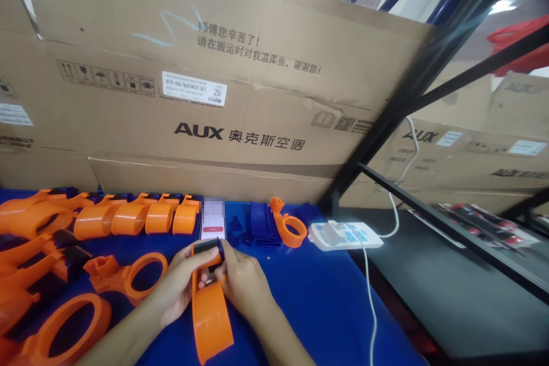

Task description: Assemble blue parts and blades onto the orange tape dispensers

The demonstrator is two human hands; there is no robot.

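Note:
Both my hands grip one orange plastic tape-dispenser body point(210, 311) over the blue table point(317, 309). My left hand point(178, 283) wraps its left side, thumb on top. My right hand point(240, 277) closes on the right side, fingers pressing a dark blue part point(209, 247) at the top end. A phone point(213, 223) stands just behind my hands.
A row of orange dispenser bodies point(137, 216) lines the back left. Loose orange ring pieces point(128, 274) lie at left. Blue parts point(261, 223) and an orange ring point(289, 226) sit behind. A white power strip point(345, 235) with cable is at right. Cardboard boxes point(214, 68) wall the back.

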